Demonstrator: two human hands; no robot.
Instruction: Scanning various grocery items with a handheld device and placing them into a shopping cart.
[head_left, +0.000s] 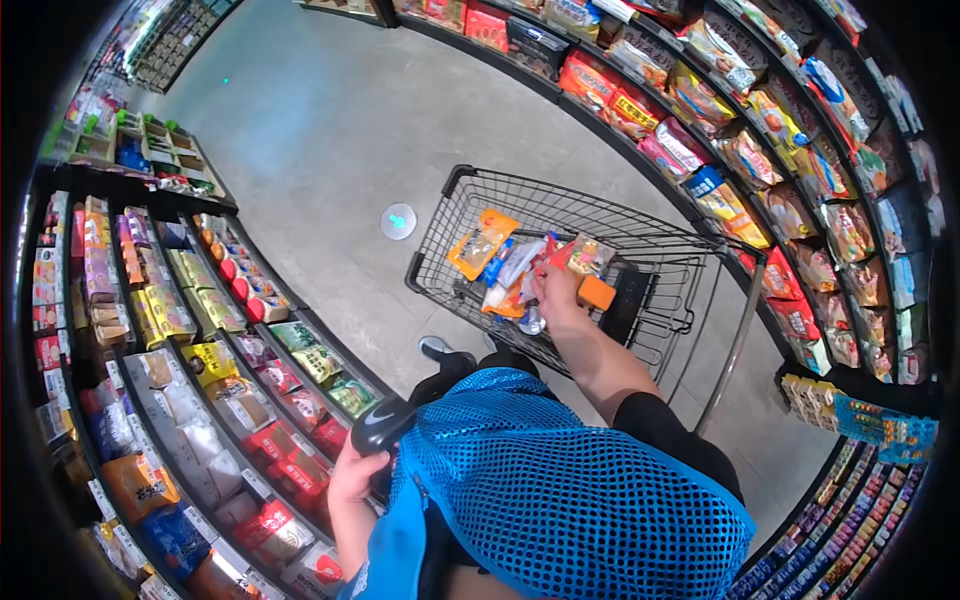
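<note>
A black wire shopping cart (570, 262) stands before me, with several packaged goods in its front part. My right hand (556, 289) reaches down into it, its fingers at a red package (556, 253); whether they grip it is hard to tell. Near that hand lie an orange box (596, 292), a clear tray of food (590, 253) and a blue and white package (517, 261). An orange bag (484, 244) lies at the cart's far end. At my left side, my left hand (361, 469) is closed around a dark rounded object (382, 424) that looks like a handle.
Shelves of packaged snacks (292, 405) run along my left, close to my left hand. Another stocked shelf (675, 112) curves along the right, beside the cart. Grey tiled floor (315, 112) with a round arrow marker (398, 221) lies beyond. A low display (150, 150) stands at the far left.
</note>
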